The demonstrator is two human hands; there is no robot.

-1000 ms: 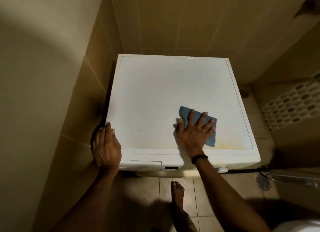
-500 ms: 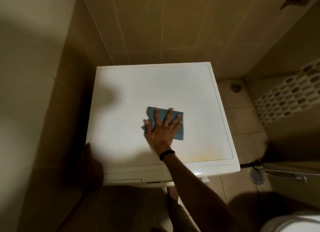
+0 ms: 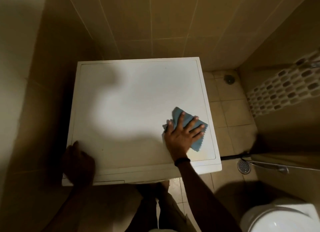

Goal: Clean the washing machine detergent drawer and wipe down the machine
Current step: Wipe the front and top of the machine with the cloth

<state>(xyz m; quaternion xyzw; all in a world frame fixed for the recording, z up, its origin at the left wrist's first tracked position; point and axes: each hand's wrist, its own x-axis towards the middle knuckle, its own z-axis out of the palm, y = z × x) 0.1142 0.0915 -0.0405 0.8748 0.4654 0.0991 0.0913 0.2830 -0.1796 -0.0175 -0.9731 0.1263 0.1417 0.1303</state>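
Grip: right hand point(image 3: 183, 134) flat on cloth point(image 3: 197, 142), near washer top point(image 3: 138, 102) right edge.

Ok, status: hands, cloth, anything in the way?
Right hand flat on blue cloth, washing machine top, front right. Left hand on front left corner, shadowed. Yellowish stain beside cloth; no obstacles.

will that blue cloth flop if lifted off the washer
Probably flops: the thin blue fabric cloth lies bunched under the right hand. Likely light, and should slide easily on the smooth white washing machine top.
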